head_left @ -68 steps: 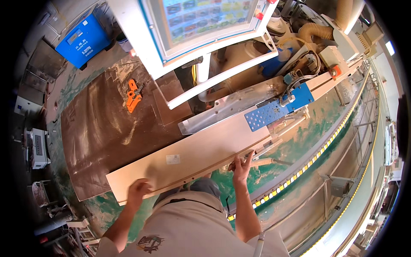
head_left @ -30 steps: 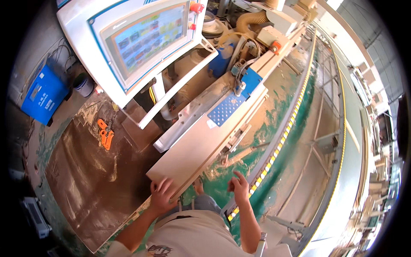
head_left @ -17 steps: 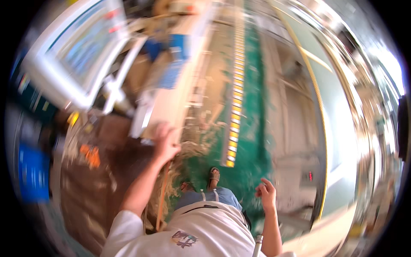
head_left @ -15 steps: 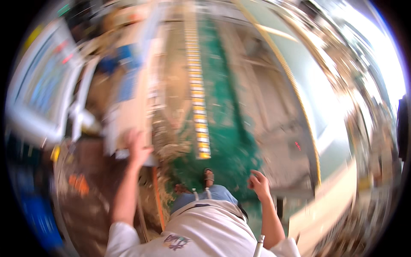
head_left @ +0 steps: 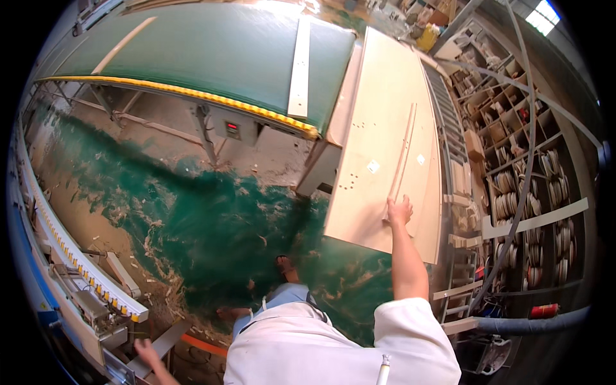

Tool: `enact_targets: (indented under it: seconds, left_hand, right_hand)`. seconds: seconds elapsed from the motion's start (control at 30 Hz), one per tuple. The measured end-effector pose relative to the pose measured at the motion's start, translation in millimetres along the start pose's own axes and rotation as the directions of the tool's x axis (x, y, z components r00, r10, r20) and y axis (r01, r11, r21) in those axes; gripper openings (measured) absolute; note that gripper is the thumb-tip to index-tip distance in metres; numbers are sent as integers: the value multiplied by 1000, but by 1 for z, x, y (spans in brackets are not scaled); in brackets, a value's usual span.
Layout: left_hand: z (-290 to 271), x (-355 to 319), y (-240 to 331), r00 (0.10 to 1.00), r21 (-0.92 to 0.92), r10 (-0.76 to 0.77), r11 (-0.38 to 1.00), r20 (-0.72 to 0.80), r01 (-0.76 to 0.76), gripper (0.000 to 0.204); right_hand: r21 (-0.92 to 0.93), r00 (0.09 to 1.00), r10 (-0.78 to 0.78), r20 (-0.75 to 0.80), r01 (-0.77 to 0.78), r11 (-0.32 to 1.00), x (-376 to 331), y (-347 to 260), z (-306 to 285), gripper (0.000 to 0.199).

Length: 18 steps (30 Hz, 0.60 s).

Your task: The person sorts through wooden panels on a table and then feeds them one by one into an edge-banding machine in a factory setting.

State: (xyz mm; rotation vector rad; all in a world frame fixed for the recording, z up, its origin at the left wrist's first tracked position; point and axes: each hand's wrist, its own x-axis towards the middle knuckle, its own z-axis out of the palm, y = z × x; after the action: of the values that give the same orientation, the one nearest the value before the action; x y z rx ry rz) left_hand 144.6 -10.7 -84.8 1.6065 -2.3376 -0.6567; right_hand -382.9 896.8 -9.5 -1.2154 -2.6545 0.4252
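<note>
In the head view, the person's right hand (head_left: pixel 400 210) grasped the near end of a narrow wooden strip (head_left: pixel 403 153), its fingers partly covering it; the strip ran away from that hand over a wide pale board (head_left: pixel 380 144). Well apart, the left hand (head_left: pixel 147 351) blurred near a flat bar (head_left: pixel 168 341), forearm cut off below; whether clenched or released, one could not tell.

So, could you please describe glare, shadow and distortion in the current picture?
In the head view, the window glares at upper right; a soft shadow lies on the panel beside the right hand; the conveyor's yellow edge curves; corners are black.
</note>
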Motion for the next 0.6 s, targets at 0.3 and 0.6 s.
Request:
enact_targets:
  seconds: [0.3,0.6]
  left_hand:
    - [157,-222,266,526,-134,133,990,840,-36,38]
    - [219,-210,442,564,-248,324,946,760,-210,35]
  right_hand:
    - [-117,978,44,-202,-69,991,103,88,42,78]
    - [42,938,-214,-272,234,971,10,151,10,62]
